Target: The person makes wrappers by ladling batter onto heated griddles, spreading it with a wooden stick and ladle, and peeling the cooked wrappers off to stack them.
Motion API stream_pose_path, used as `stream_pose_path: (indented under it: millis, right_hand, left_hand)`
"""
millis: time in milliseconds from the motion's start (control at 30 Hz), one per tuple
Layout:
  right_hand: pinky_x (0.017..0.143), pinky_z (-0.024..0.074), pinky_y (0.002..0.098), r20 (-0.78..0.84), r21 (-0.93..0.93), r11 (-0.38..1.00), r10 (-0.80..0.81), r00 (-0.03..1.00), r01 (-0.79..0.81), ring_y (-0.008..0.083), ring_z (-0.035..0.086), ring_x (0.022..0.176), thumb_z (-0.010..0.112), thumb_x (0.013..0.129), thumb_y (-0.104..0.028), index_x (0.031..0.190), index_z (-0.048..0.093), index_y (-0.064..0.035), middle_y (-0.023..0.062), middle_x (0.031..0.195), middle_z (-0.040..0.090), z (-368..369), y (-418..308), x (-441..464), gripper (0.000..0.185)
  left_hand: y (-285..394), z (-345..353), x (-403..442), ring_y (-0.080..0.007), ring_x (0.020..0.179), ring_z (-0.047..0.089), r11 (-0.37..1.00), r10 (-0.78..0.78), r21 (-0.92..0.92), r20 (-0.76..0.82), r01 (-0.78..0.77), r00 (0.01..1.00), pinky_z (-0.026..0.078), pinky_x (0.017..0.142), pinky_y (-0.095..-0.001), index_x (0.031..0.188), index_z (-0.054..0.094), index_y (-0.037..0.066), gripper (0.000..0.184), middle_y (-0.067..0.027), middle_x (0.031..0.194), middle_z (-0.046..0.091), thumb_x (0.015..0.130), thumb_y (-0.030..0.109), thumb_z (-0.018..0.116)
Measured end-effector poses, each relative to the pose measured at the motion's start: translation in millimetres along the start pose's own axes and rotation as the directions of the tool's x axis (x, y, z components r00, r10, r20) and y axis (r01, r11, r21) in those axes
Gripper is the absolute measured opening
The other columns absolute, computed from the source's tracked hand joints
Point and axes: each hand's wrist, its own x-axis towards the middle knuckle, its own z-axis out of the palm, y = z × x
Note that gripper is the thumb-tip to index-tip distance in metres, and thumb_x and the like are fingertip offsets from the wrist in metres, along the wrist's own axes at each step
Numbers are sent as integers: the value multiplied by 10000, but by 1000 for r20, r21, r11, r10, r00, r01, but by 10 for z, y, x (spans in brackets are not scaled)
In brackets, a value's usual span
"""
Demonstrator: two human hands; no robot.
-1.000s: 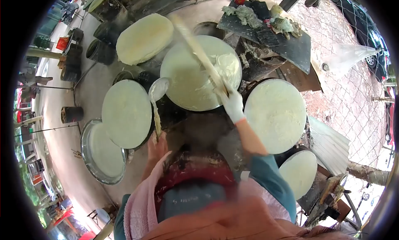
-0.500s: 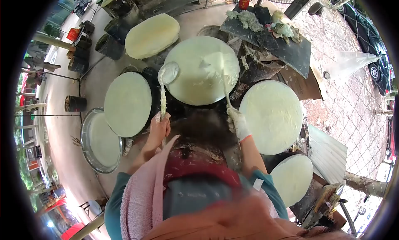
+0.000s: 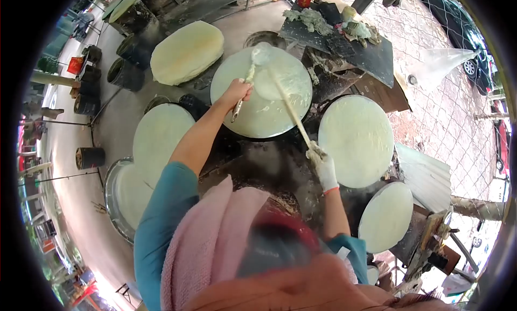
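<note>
Over the middle pan (image 3: 253, 122) are ladle (image 3: 260, 54) and stick (image 3: 292, 110). The left pan (image 3: 161, 130) and right pan (image 3: 356, 141) flank it, with the tray (image 3: 111, 200) at far left.

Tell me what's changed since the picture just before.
The left hand has carried the ladle forward and right, to the far part of the middle disc. The stick in the right hand now slants further left. Neither tool was let go. The surrounding pale discs stayed put.

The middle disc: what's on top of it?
Pale paste spreads across the disc, with the ladle, stick and left hand over it. Whatever lies under the paste is covered.
</note>
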Motion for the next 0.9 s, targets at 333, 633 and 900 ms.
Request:
stream_pose_path:
  millis: [333, 633, 900]
  right_hand:
    - [445, 320, 195, -69, 57, 998, -21, 997, 25, 30, 422, 510, 622, 903, -283, 1201, 625, -110, -76, 702, 549, 1210, 259, -263, 345]
    - [354, 289, 226, 17, 55, 934, 353, 935, -353, 55, 368, 401, 615, 898, -304, 1178, 628, -135, -61, 592, 484, 1784, -206, -527, 327]
    - [840, 449, 222, 184, -324, 946, 64, 981, -1, 74, 577, 878, 675, 856, -201, 1178, 618, 7, 1, 971, 666, 1295, 483, -304, 388]
  left_hand:
    - [-454, -35, -811, -121, 510, 399, 871, -258, -420, 47, 254, 965, 331, 415, -262, 807, 439, 13, 136, -53, 686, 454, 927, 77, 444]
    - [-244, -310, -1020, -128, 547, 419, -163, 108, -692, 696, 703, 710, 330, 488, -253, 801, 409, 53, 211, -17, 666, 403, 988, 144, 374]
    - [196, -1084, -1409, -60, 456, 363, 799, 75, -574, 389, 178, 918, 319, 444, -216, 1071, 467, -28, 260, 47, 640, 380, 972, 212, 474]
